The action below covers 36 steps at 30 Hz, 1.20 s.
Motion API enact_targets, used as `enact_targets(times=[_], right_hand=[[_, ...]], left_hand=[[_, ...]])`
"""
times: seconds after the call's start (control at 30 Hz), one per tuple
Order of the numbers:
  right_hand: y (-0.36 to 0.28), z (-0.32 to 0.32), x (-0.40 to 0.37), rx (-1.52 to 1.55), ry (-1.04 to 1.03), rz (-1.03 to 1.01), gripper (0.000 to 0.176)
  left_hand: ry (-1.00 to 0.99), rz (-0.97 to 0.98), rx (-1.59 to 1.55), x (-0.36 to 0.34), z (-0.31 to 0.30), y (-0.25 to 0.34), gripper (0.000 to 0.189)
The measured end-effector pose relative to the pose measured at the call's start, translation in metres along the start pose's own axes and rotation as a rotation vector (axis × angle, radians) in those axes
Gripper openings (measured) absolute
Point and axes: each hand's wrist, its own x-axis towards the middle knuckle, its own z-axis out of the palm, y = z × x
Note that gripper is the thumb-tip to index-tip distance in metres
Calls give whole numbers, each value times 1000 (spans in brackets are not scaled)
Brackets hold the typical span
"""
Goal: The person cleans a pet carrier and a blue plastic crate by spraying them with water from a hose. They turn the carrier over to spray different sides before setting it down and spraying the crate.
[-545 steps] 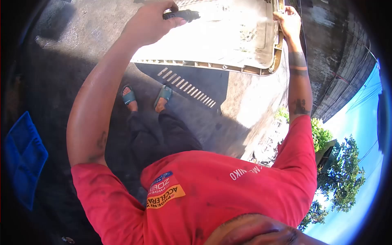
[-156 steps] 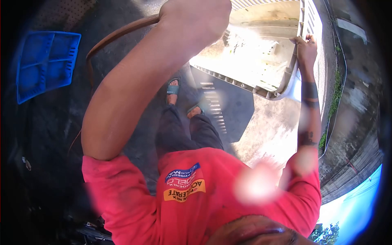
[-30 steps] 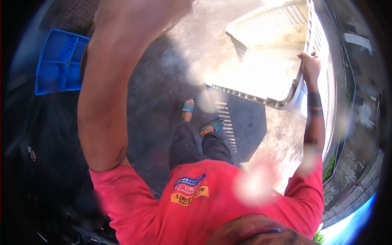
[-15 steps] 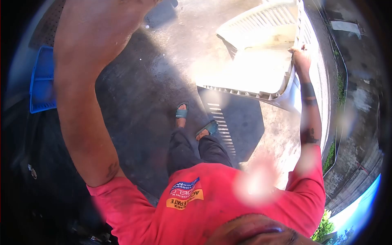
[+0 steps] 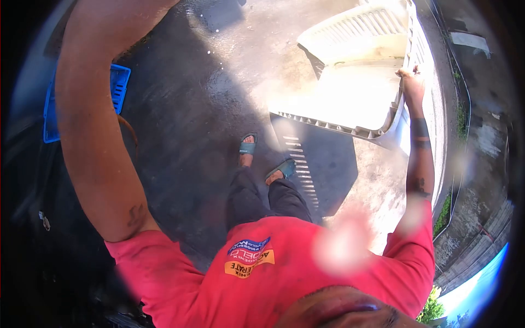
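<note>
My right hand (image 5: 414, 87) is closed around the near right edge of a large white plastic crate (image 5: 355, 42) with slatted sides. The crate is tilted up off the ground, and bright sun washes out much of its inside. Across the left side of the view stretches my left forearm (image 5: 90, 109), which runs out at the top edge. My left hand lies beyond the frame, so whatever it touches is hidden.
A blue plastic crate (image 5: 119, 87) stands on the left, partly behind my left arm. Near it shows a thin brown curved thing (image 5: 130, 131). My sandalled feet (image 5: 248, 146) rest on the concrete floor (image 5: 180, 131). A wall edge with plants (image 5: 442, 216) runs along the right.
My left arm has swung left and outward, uncovering more of the blue crate. The white crate and my right hand have shifted slightly right in view, with the grip unchanged.
</note>
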Motion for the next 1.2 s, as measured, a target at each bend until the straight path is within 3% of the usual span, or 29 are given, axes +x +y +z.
enact_targets(times=[0.07, 0.13, 0.33, 0.4, 0.47, 0.53, 0.57, 0.7, 0.77, 0.83, 0.93, 1.03, 1.1, 1.2], right_hand=[[1, -4, 2, -214, -20, -104, 38], [-8, -4, -4, -107, -15, 7, 36], [5, -2, 0, -153, -23, -76, 38], [53, 7, 15, -309, 64, -302, 41], [46, 8, 10, -255, 54, -253, 44], [30, 2, 7, 1, -47, 60, 47], [80, 14, 22, -190, 180, -311, 40], [13, 13, 23, -111, -60, -176, 42], [18, 28, 28, -165, -147, -156, 44], [-19, 86, 56, -225, -183, -206, 45], [-20, 80, 54, -269, -115, -139, 46], [-17, 70, 55, -280, -96, -96, 48], [-12, 61, 57, -278, -92, -83, 50], [0, 46, 56, -270, -87, -64, 52]], left_hand=[[-44, 35, 22, 4, 7, 5, 35], [-154, 77, 43, 8, 17, 9, 35], [-547, 223, 86, 15, 68, 7, 37], [-657, 261, 83, 16, 87, 5, 38], [-738, 308, 71, 17, 103, 2, 39], [-805, 340, 56, 18, 119, -10, 39], [-827, 337, 28, 14, 120, -28, 40], [-764, 290, -31, 22, 99, -44, 41], [-780, 214, 46, 38, 95, -60, 42], [-802, 72, 140, 41, 77, -98, 43], [-856, 167, 276, 81, 73, -81, 44], [-908, 183, 302, 74, 80, -68, 49], [-898, 99, 266, 49, 89, -55, 53], [-828, -43, 193, 3, 53, -21, 55]])
